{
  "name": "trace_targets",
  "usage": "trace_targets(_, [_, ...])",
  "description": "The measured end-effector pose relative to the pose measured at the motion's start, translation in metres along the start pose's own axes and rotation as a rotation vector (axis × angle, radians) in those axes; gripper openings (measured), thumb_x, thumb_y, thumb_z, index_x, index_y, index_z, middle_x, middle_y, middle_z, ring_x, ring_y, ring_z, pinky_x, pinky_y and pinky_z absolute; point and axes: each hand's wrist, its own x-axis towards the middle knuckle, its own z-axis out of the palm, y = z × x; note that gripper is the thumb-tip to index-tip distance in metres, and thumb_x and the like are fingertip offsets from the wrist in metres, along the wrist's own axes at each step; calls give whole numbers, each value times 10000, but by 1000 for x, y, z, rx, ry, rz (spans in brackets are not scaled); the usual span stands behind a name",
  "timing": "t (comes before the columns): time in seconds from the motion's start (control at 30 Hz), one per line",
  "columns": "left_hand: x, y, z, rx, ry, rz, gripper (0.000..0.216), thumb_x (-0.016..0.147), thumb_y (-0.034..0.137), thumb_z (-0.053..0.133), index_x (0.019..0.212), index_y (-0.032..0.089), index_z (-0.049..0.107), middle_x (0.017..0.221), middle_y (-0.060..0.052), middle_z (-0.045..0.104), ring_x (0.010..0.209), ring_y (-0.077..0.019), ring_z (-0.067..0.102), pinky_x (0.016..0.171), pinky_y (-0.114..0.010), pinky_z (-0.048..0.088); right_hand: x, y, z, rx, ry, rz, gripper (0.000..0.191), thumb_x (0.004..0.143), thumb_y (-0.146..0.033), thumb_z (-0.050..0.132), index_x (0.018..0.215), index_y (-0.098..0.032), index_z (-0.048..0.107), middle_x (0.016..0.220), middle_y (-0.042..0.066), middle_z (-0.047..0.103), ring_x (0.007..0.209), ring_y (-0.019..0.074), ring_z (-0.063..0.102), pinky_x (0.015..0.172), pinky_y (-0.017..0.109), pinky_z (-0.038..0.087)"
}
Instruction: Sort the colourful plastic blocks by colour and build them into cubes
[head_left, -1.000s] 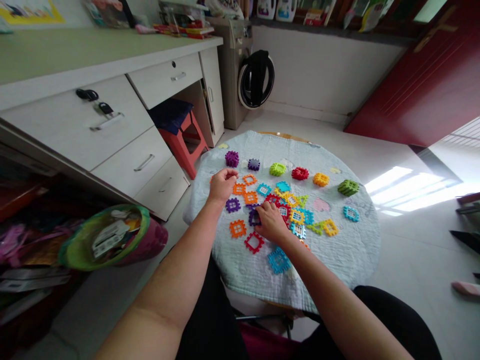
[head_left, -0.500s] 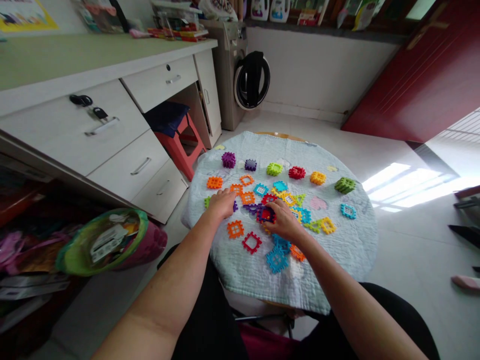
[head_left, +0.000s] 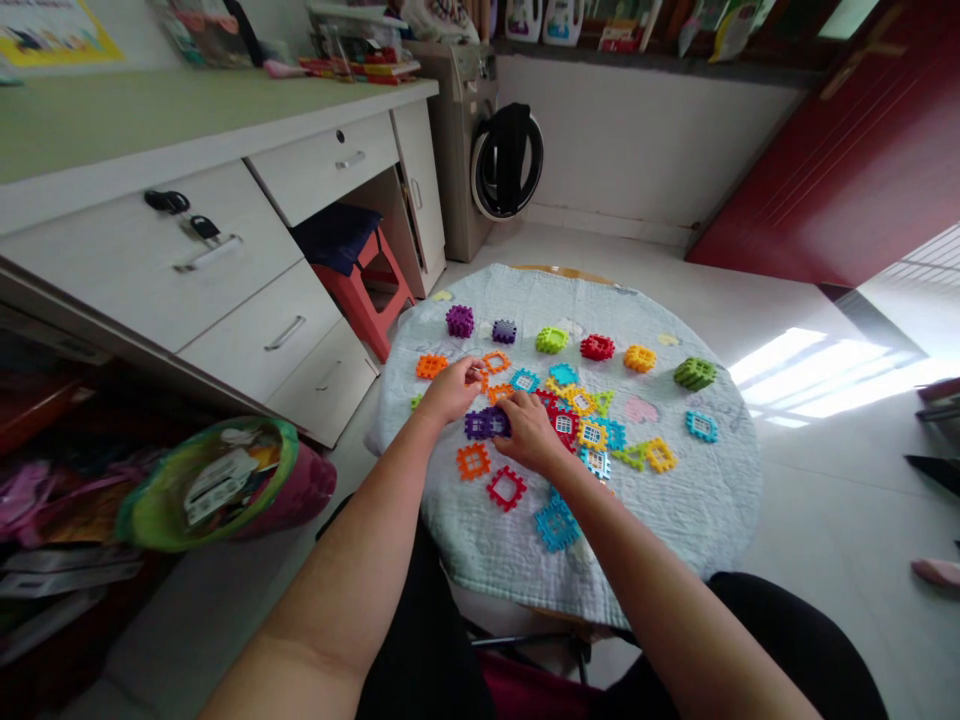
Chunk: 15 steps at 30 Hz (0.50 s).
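Note:
My right hand point(head_left: 529, 432) is closed on the right end of some purple building pieces point(head_left: 484, 423), which have notched edges and small windows. Its fingers cover part of them. My left hand point(head_left: 451, 390) hovers just above and left, with thumb and fingers drawn together over an orange piece point(head_left: 499, 393); whatever is between the fingertips is hidden. Right of my right hand, red pieces point(head_left: 564, 424) lie beside yellow window pieces point(head_left: 592, 434). Nearer to me are an orange window piece point(head_left: 473, 462), a red square frame point(head_left: 507, 474) and a blue window piece point(head_left: 556, 526).
Small stacks sorted by colour line the far side of the round table, among them purple point(head_left: 460, 321), red point(head_left: 598, 347) and green point(head_left: 695, 373). A pale cloth point(head_left: 675, 500) covers the tabletop. A bin point(head_left: 281, 480) stands left, and a red stool point(head_left: 375, 290) behind it.
My right hand has moved left from the red pieces onto the purple ones, uncovering the red. My left hand has shifted up and slightly right, away from the purple pieces toward the orange.

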Motion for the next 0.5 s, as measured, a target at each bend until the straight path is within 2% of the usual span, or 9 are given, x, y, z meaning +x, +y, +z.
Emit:
trace_targets(0.07, [6,-1,-1,-107,131,-44,314,717,130,516,1021,157,585,903,-41,656,835,-148,623,808,-278,497,10,-7,6,-25,-22,-11,442,716,-325,670,1123,-172,588,1094,114,511,1020,263,435,910,392,375])
trace_targets(0.17, [12,-1,0,-219,217,-62,286,703,164,537,982,151,599,866,-41,659,793,-146,624,759,-270,504,19,-13,13,-61,-78,-24,461,717,-337,679,1141,-186,578,1126,119,502,1068,278,416,918,410,370])
trace_targets(0.33, [16,2,4,-284,240,-62,258,687,199,575,938,155,610,829,-35,657,768,-146,619,725,-266,503,26,-14,16,-125,-179,-15,430,715,-339,680,1102,-171,596,1144,134,506,1069,291,428,892,413,383])
trace_targets(0.5, [16,6,5,-272,246,-47,242,693,222,582,920,149,619,799,-28,647,725,-137,611,696,-256,499,31,-20,11,-179,-199,-37,367,688,-298,682,1015,-144,619,1105,152,525,1048,293,447,876,407,392])
